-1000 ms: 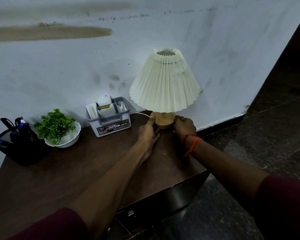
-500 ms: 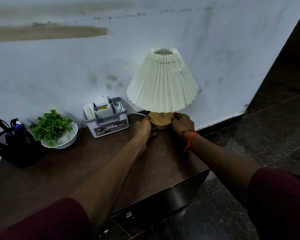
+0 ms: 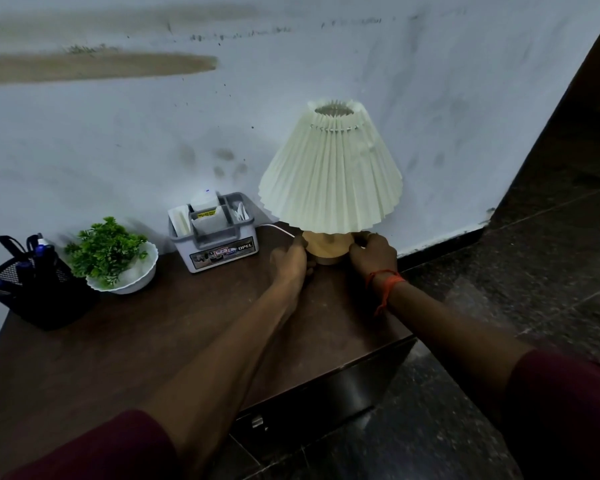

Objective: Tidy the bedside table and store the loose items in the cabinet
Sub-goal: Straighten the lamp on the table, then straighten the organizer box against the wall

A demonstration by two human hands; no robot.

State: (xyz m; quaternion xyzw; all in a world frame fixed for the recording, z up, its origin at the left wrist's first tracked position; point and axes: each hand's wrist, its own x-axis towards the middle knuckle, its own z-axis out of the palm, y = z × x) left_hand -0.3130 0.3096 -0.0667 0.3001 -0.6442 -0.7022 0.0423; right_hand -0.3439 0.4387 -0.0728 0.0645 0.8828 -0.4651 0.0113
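Note:
A table lamp with a pleated cream shade [image 3: 330, 174] and a round wooden base [image 3: 328, 248] stands at the back right of the dark wooden bedside table [image 3: 174, 327]. My left hand [image 3: 291, 259] grips the base on its left side. My right hand [image 3: 373, 253], with an orange thread at the wrist, grips the base on its right side. A white cord [image 3: 278, 228] runs from the lamp toward the wall. Left of the lamp sits a grey organiser box [image 3: 219, 242] holding papers and small items.
A white bowl with a green plant [image 3: 113, 258] stands left of the organiser, and a black mesh pen holder [image 3: 32, 285] sits at the far left. The cabinet front with a metal latch [image 3: 257, 421] lies below the table edge. Dark stone floor is on the right.
Both hands stay on the lamp base. The view has shifted a little; the lamp sits slightly nearer the wall.

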